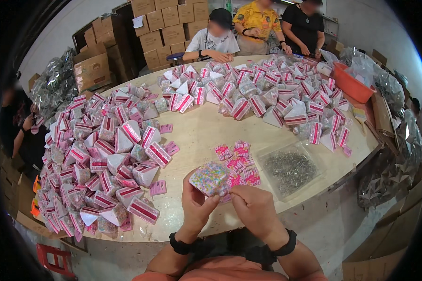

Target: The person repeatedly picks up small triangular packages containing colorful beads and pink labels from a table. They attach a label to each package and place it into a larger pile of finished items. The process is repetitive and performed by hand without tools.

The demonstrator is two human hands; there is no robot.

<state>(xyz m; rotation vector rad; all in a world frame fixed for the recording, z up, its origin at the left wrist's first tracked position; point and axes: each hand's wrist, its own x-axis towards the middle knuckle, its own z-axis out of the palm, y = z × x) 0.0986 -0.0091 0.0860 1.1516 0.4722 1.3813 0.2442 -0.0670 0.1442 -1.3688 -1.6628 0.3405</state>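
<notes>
My left hand (195, 206) is wrapped round a cake-slice-shaped piece (210, 178) whose upturned face is dotted with pastel sprinkles. Close against its lower right corner, my right hand (255, 209) is closed in a pinch; whatever lies between those fingertips is too small to make out. Just beyond both hands, several pink printed tags (239, 161) are spread on the table. To the right of them, a clear shallow tray (318, 176) holds a mass of small metal pins or clips.
Heaps of cake-slice pieces (122, 136) with pink tags cover the left and far sides of the wooden table (192, 131). An orange basin (349, 84) stands far right. People work across the table and at left. Cartons (173, 33) are stacked behind; a red stool (56, 259) is lower left.
</notes>
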